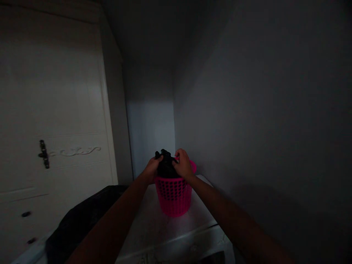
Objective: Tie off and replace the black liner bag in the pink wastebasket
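Note:
A pink perforated basket stands upright on a pale cabinet top. Dark, bunched material, perhaps cloth or a bag, sits in its mouth and rises above the rim. On the left side, my left hand is closed on this material, thumb over its edge. My right hand pinches the material from the right, above the rim, its fingers curled. Dim light hides the material's details and the basket's inside.
A large black bag or cover lies at the lower left, beside my left forearm. Behind it rises a white wardrobe with a dark handle. A grey wall runs close along the right.

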{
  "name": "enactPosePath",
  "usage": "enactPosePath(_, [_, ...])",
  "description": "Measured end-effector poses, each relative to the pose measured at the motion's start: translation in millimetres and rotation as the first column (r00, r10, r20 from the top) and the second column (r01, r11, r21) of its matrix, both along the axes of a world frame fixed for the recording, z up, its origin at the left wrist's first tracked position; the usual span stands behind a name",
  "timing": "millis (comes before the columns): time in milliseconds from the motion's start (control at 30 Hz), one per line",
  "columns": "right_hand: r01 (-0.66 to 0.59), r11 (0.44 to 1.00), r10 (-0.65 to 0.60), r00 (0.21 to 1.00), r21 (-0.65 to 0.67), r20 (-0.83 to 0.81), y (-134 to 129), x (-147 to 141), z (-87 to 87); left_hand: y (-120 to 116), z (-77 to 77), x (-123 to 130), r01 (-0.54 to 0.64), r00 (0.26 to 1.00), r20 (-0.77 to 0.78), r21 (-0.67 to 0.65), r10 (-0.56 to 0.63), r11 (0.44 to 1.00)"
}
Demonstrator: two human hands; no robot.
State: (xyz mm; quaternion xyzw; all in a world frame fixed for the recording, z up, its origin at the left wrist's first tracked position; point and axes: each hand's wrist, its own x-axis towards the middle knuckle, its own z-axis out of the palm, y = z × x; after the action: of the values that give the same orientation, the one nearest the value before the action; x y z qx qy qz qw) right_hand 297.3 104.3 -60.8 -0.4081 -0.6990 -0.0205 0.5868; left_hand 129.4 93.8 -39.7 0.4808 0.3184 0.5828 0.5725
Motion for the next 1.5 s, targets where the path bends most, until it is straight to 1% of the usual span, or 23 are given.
enactPosePath(67, [-0.119,0.993,0.117,0.991,0.024,0.072,-9,2,4.9,-2,5.2,1,0.022,1.0,0.017,-0.042,-0.022,0.999])
enactPosePath(133, [-0.222,0.975,0.224,0.968,-0.033,0.115,-16,2,8.9,-5,9.4,2,0.026,1.0,0.018,-0.044,-0.025,0.999])
enactPosePath(167, [-0.243,0.967,0.25,0.962,-0.074,0.107,-17,1,10.5,-8,11.0,2,0.032,0.999,0.011,-0.036,-0.032,0.999])
enactPosePath(267, [-0.228,0.962,0.24,0.969,-0.148,0.066,-16,-1,13.4,-14,13.6,4,0.072,0.997,-0.028,0.011,-0.072,0.997])
enactPosePath(367, [-0.209,0.964,0.229,0.967,-0.162,0.112,-10,3,12.5,-15,12.4,3,0.077,0.994,-0.084,0.052,-0.072,0.996])
enactPosePath(433, [-0.186,0.968,0.211,0.966,-0.168,0.148,-7,11,10.6,-10,9.6,-2,0.022,0.99,-0.138,0.073,-0.012,0.997])
enactPosePath(500, [-0.159,0.972,0.19,0.964,-0.171,0.185,-6,22,9.0,-5,6.6,-9,-0.061,0.982,-0.17,0.102,0.078,0.993])
enactPosePath(567, [-0.147,0.972,0.185,0.96,-0.181,0.211,-6,32,8.5,-1,5.0,-15,-0.116,0.978,-0.16,0.12,0.134,0.986])
enactPosePath(600, [-0.158,0.967,0.2,0.956,-0.198,0.216,-7,35,8.9,-1,4.9,-17,-0.123,0.98,-0.141,0.114,0.139,0.986])
enactPosePath(700, [-0.238,0.932,0.291,0.94,-0.272,0.175,-11,34,11.3,-6,7.0,-15,-0.059,0.994,-0.093,0.051,0.063,0.997])
enactPosePath(767, [-0.253,0.921,0.304,0.942,-0.296,0.141,-14,25,13.4,-12,9.2,-9,0.003,0.997,-0.073,0.008,-0.003,1.0])
enactPosePath(833, [-0.205,0.939,0.251,0.957,-0.277,0.144,-16,15,15.3,-17,11.0,-3,0.029,0.997,-0.069,-0.009,-0.029,1.0])
enactPosePath(900, [-0.146,0.963,0.192,0.962,-0.228,0.194,-17,8,16.2,-21,12.0,0,0.027,0.996,-0.081,0.0,-0.027,1.0])
enactPosePath(967, [-0.109,0.977,0.158,0.948,-0.182,0.277,-19,6,16.2,-24,12.3,0,0.024,0.995,-0.102,0.026,-0.022,0.999])
enactPosePath(1067, [-0.049,0.986,0.108,0.916,-0.159,0.387,-23,7,15.8,-26,11.6,-3,0.014,0.988,-0.154,0.041,-0.007,0.999])
enactPosePath(1200, [0.028,0.991,0.038,0.885,-0.134,0.464,-31,8,18.3,-17,6.5,-7,-0.022,0.982,-0.189,0.042,0.03,0.999])
enactPosePath(1267, [0.068,0.992,-0.002,0.847,-0.104,0.532,-35,12,20.5,-8,2.1,-11,-0.097,0.97,-0.218,0.057,0.108,0.994])
enactPosePath(1333, [0.112,0.991,-0.041,0.783,-0.076,0.621,-38,24,22.1,1,-3.2,-21,-0.228,0.939,-0.249,0.067,0.237,0.971])
enactPosePath(1400, [0.162,0.984,-0.063,0.709,-0.075,0.702,-38,44,23.1,7,-9.2,-36,-0.354,0.899,-0.25,0.067,0.359,0.933])
enactPosePath(1500, [0.247,0.963,-0.073,0.619,-0.105,0.782,-35,81,25.2,8,-20.0,-59,-0.468,0.852,-0.237,0.053,0.466,0.882])
